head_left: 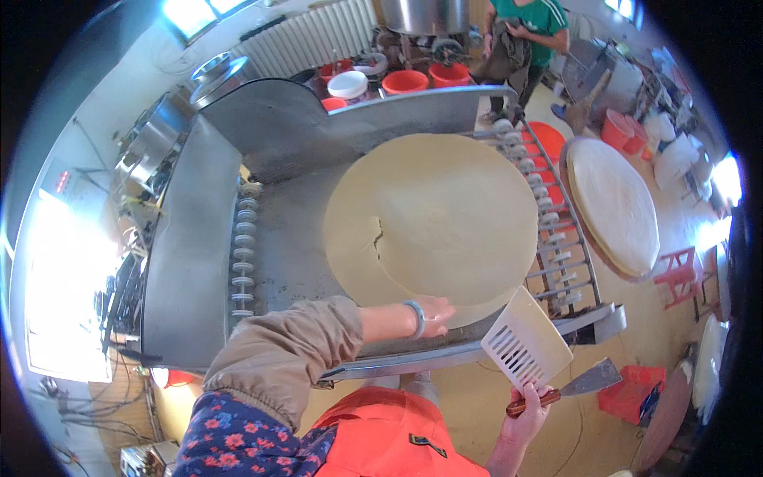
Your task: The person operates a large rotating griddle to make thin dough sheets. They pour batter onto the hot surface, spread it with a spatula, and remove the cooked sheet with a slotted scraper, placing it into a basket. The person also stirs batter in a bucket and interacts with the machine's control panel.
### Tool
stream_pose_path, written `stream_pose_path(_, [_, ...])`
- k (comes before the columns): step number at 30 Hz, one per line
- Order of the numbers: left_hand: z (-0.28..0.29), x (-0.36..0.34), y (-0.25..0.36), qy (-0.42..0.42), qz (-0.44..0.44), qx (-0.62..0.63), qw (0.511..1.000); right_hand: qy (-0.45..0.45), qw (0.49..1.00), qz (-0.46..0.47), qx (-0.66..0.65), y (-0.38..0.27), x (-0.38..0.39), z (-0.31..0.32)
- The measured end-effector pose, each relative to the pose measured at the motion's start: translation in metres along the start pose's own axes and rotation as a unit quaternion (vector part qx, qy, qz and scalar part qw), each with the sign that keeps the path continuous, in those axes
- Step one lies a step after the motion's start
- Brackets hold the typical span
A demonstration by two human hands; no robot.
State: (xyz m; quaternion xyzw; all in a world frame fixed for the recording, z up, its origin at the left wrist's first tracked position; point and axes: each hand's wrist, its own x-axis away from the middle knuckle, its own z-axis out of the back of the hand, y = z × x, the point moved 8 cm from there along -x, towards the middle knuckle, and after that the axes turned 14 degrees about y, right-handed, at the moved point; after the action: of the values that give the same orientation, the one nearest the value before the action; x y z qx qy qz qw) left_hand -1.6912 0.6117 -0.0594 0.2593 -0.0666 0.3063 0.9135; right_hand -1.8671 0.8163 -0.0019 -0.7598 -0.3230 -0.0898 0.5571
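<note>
A large pale round sheet (445,207) lies on the metal machine's flat bed (288,222), with a jagged tear left of its middle and an overlapping edge along the front. My left hand (433,316), with a bracelet at the wrist, is at that front edge, fingers bent and closed on it. My right hand (531,409) grips a white slotted plastic turner (540,334), held upright, and a metal scraper (588,378) with a wooden handle, angled out to the right. Rows of small white rollers (245,254) flank the sheet.
A person (532,40) in green stands behind the machine, holding dark cloth. Red buckets (404,82) line the back. A stack of pale round sheets (612,207) is at right, near a red stool (675,274); a red crate (636,397) sits on the floor. Cables (103,421) hang lower left.
</note>
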Motion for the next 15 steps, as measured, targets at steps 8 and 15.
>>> stream_pose_path(8, [0.117,0.13,0.067,0.198,0.001,0.157,0.968,-0.136,0.99,0.025,0.039,-0.024,0.045,-0.031])
stream_pose_path(15, [0.079,0.237,0.123,0.21,0.031,0.694,0.688,-0.187,0.975,0.021,0.116,-0.022,0.204,-0.07])
